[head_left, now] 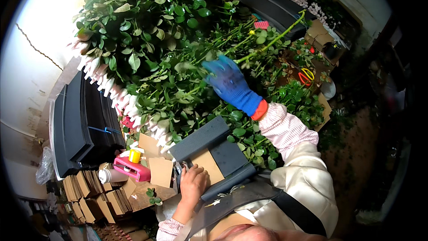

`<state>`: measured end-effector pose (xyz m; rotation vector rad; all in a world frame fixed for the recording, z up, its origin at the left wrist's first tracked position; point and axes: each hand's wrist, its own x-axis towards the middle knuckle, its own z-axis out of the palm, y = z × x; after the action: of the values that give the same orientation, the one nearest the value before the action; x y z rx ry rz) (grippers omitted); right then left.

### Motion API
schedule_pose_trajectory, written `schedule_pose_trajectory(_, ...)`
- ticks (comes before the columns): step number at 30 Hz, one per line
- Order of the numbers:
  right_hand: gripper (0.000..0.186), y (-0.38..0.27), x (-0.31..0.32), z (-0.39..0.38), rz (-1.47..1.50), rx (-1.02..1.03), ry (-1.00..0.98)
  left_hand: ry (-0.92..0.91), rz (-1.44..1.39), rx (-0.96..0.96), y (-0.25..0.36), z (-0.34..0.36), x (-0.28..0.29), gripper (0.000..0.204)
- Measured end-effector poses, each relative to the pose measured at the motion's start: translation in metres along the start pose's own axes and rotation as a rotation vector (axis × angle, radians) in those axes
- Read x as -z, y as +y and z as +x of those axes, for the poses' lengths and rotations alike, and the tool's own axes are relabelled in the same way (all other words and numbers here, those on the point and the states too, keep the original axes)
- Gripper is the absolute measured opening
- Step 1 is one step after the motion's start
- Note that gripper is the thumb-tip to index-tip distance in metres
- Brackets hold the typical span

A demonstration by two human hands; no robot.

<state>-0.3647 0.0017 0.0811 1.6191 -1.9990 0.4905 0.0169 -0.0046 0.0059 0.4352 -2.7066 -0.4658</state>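
My right hand [232, 84], in a blue glove with an orange cuff, reaches over the pile of leafy rose stems [165, 27]. Its fingers are closed round a long green stem [276, 39] that slants up to the right; blurred leaves hide its other end. My bare left hand [194, 182] rests on the near left edge of a brown cardboard sheet [207, 165], fingers stretched out. Beside its fingertips is a small metal piece that I cannot make out. Dark corrugated board [200, 138] lies around the cardboard sheet. Pale sleeves [107, 85] cover the ends of the rose bundle at left.
Stacked dark sheets [89, 125] stand at left, others [272, 6] at the back. Near left are cardboard pieces [96, 196], a pink tape dispenser [132, 169], a yellow roll [134, 155] and a white cup [111, 176]. Scissors [306, 76] with red and yellow handles lie at right.
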Motion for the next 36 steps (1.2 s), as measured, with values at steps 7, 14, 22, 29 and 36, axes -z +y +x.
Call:
schedule_pose_trajectory(7, 0.027, 0.071, -0.032, -0.086, 0.52, -0.192, -0.388, 0.008, -0.005, -0.024, 0.002, 0.005, 0.002, 0.02)
schedule_pose_trajectory(14, 0.044, 0.063, 0.037, -0.061, 0.252, 0.005, 0.083, -0.008, -0.033, 0.019, -0.002, -0.001, 0.002, 0.021)
schedule_pose_trajectory(22, 0.026, 0.058, 0.017, -0.058, 0.0, 0.066, -0.63, -0.018, -0.046, 0.007, 0.0, 0.001, 0.002, 0.021)
schedule_pose_trajectory(29, 0.023, 0.021, -0.048, 0.056, 0.067, -0.084, -0.422, -0.034, -0.042, 0.013, -0.002, -0.002, 0.004, 0.021)
schedule_pose_trajectory(36, 0.032, 0.022, -0.11, 0.069, -0.299, -0.171, -0.468, -0.01, -0.047, 0.005, 0.0, 0.005, 0.001, 0.023)
